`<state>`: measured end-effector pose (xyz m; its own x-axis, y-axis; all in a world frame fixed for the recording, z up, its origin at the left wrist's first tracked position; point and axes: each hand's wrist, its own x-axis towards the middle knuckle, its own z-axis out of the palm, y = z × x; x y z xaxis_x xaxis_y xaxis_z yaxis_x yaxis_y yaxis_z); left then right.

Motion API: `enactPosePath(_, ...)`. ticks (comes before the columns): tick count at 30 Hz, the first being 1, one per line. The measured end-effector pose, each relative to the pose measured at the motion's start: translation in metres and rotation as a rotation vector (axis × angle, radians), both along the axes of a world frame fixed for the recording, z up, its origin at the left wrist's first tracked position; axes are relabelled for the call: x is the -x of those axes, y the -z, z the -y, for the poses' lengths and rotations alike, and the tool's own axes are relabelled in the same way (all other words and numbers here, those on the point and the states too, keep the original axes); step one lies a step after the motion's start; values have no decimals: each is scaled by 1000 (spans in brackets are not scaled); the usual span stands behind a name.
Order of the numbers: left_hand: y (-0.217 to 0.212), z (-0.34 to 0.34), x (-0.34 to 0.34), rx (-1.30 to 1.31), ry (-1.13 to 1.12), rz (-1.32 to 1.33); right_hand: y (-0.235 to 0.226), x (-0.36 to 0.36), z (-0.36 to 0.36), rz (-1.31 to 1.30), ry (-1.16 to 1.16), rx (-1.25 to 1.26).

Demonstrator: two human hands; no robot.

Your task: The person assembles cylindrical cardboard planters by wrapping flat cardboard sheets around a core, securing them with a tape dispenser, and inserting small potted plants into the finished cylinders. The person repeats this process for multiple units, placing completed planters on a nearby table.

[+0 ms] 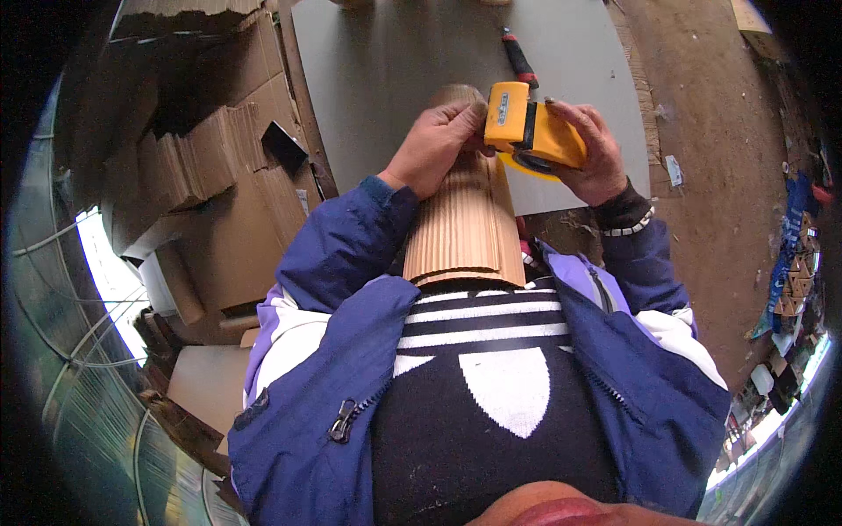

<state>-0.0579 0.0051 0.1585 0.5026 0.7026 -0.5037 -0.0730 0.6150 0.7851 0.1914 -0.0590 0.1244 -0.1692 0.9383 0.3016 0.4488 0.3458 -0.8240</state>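
A curled piece of brown corrugated cardboard (460,223) stretches from my chest toward the tabletop, its ridges showing along the near part. My left hand (434,145) is closed around its far part, thumb and forefinger pressed together beside the front of a yellow tape dispenser (557,140). Fingers of my right hand (601,158) wrap around that dispenser from the right. The yellow rim of a tape roll shows under it. Whether a strip of tape runs between the dispenser and the cardboard, I cannot tell.
A red-and-black-handled tool (519,61) lies on the grey tabletop (360,96), just beyond the dispenser. Stacked cardboard (210,158) crowds the left side, with a small dark flat piece (284,147) on it. Brown floor (710,237) lies to the right, with scraps on it.
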Motion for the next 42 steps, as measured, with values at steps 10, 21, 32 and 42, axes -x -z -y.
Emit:
enactPosePath(10, -24, 4, 88, -651, -291, -361, -36, -9, -13, -347, -326, 356)
enactPosePath(21, 2, 103, 143, 300, 35, -595, -59, -6, -18, -267, -480, 882)
enactPosePath(32, -45, 71, 135, -251, 920, -595, -64, 2, -19, -335, -429, 965)
enactPosePath(42, -103, 44, 52, -1347, 870, -408, -63, -3, -17, -177, -537, 626)
